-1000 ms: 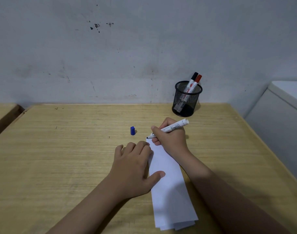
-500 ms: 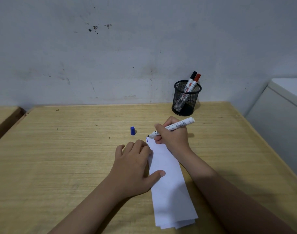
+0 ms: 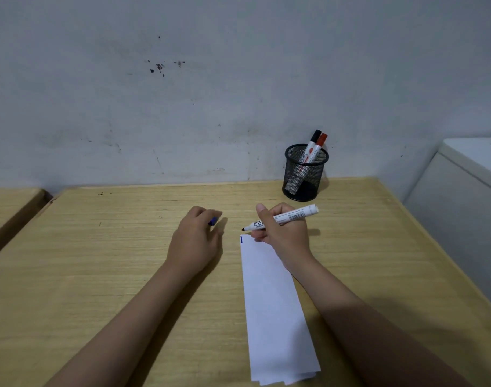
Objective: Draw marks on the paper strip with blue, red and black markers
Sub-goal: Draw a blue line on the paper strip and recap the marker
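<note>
- Wood-grain table [image 3: 127, 261], light tan, set against a scuffed grey wall [image 3: 211, 93].
- White paper strip [image 3: 275, 308] lies flat on the table, long axis running away from the person, near end fanned into several layers.
- Short blue mark [image 3: 241, 239] at the far left corner of the strip.
- Right hand [image 3: 283, 233] curled around an uncapped blue marker [image 3: 286, 217], thumb up on the barrel; tip points left, lifted just off the strip's far edge, not touching the paper.
- Heel of the right hand overlaps the far right corner of the strip.
- Left hand [image 3: 197, 238] off the paper, to the left of it, fingers bent down over the blue cap [image 3: 213, 220]; cap only partly visible between the fingertips, cannot tell whether it is gripped or only touched.
- Black mesh pen cup [image 3: 304, 177] stands at the far edge near the wall, well apart from the hands.
- Black marker [image 3: 315, 135] and red marker [image 3: 321, 139] lean in the cup, caps up, side by side.
- White cabinet [image 3: 462, 205] at the right, beside the table.
</note>
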A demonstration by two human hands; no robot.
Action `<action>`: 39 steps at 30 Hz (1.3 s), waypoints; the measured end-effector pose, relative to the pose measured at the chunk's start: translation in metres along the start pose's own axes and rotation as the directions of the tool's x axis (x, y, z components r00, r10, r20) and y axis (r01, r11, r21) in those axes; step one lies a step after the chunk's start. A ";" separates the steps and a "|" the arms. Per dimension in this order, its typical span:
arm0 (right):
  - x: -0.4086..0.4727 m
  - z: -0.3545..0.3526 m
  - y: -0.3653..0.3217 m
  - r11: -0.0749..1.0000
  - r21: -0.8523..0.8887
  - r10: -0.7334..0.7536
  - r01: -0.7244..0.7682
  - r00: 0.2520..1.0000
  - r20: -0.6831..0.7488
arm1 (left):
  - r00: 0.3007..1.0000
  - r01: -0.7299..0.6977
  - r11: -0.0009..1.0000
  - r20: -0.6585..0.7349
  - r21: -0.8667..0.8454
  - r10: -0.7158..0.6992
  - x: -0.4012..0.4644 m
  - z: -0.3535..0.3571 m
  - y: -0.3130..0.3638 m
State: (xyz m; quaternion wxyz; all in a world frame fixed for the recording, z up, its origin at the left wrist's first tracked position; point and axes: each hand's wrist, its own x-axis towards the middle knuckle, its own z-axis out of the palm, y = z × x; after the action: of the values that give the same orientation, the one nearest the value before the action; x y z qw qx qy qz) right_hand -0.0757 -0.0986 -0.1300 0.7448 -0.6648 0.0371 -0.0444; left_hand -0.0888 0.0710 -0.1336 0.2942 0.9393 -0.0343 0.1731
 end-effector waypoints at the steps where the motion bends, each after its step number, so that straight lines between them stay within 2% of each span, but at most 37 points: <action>1: 0.000 0.000 0.000 1.000 -0.001 0.002 -0.002 1.000 0.001 | 1.000 0.021 1.000 -0.004 -0.018 -0.021 0.003 0.000 -0.002; 4: 0.001 -0.001 0.001 1.000 -0.003 0.005 -0.005 1.000 0.003 | 0.996 0.094 0.995 0.007 -0.040 -0.094 0.012 -0.002 -0.006; 9: -0.001 -0.001 -0.002 0.999 0.033 0.000 0.000 1.000 -0.011 | 0.980 0.150 0.989 0.129 0.005 -0.150 0.017 -0.012 -0.002; 11: -0.002 -0.001 -0.009 0.997 0.069 -0.014 0.016 1.000 -0.027 | 0.974 0.196 0.974 0.136 -0.110 -0.180 0.016 -0.018 0.006; 12: -0.003 -0.001 -0.014 0.996 0.087 -0.034 0.037 0.999 -0.032 | 0.966 0.246 0.941 0.141 -0.232 -0.218 0.015 -0.022 0.011; 14: -0.006 -0.003 -0.029 0.986 0.135 -0.092 0.096 0.995 -0.033 | 0.933 0.359 0.769 0.197 -0.529 -0.301 0.013 -0.032 0.023; 16: -0.012 -0.004 -0.046 0.967 0.197 -0.162 0.163 0.987 -0.021 | 0.892 0.446 0.553 0.304 -0.704 -0.333 0.009 -0.043 0.036; 19: -0.027 -0.004 -0.065 0.943 0.246 -0.238 0.226 0.971 0.017 | 0.869 0.486 0.359 0.396 -0.797 -0.296 0.001 -0.054 0.051; 23: -0.044 -0.004 -0.076 0.933 0.213 -0.305 0.291 0.952 0.035 | 0.868 0.481 0.224 0.425 -0.848 -0.257 -0.008 -0.060 0.067; 26: -0.053 -0.004 -0.082 0.926 0.187 -0.340 0.328 0.940 0.036 | 0.875 0.472 0.194 0.432 -0.860 -0.218 -0.017 -0.065 0.080; 30: -0.065 -0.006 -0.089 0.921 0.164 -0.361 0.353 0.932 0.023 | 0.890 0.456 0.250 0.429 -0.854 -0.158 -0.029 -0.070 0.092; 33: -0.071 -0.007 -0.096 0.910 0.168 -0.381 0.379 0.924 -0.020 | 0.912 0.409 0.299 0.393 -0.862 -0.117 -0.036 -0.074 0.095; 39: -0.083 -0.006 -0.101 0.862 0.238 -0.440 0.447 0.894 -0.084 | 0.950 0.310 0.280 0.306 -0.909 -0.058 -0.046 -0.086 0.105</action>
State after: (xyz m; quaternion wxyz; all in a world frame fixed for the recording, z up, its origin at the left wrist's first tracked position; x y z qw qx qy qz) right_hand -0.1608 -0.1064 -0.0304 0.7919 -0.5553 -0.1127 -0.2276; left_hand -0.1754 0.0312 -0.0270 0.8025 0.5941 -0.0517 -0.0176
